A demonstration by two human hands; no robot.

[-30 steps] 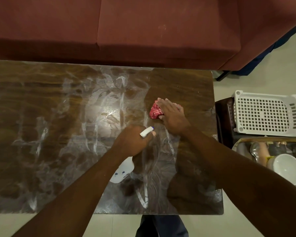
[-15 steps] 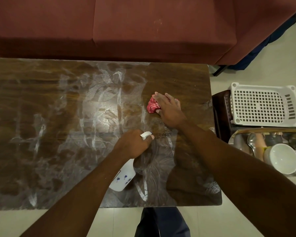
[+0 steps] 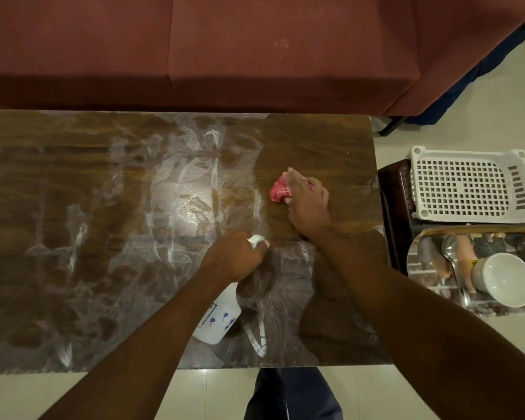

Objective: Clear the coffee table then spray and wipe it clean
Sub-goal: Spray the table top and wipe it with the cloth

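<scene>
Left hand (image 3: 234, 259) swallowed the bottle (image 3: 217, 324) top, only nozzle tip and base showing, label print too small to read. Right hand (image 3: 308, 204) buried most of the cloth (image 3: 279, 192). Table (image 3: 73, 207) ran off left, tray (image 3: 422, 253) off right.

Red cloth (image 3: 280, 191); white spray bottle (image 3: 217, 321), blue flowers; maroon sofa (image 3: 255, 50); white basket (image 3: 470, 184).
</scene>
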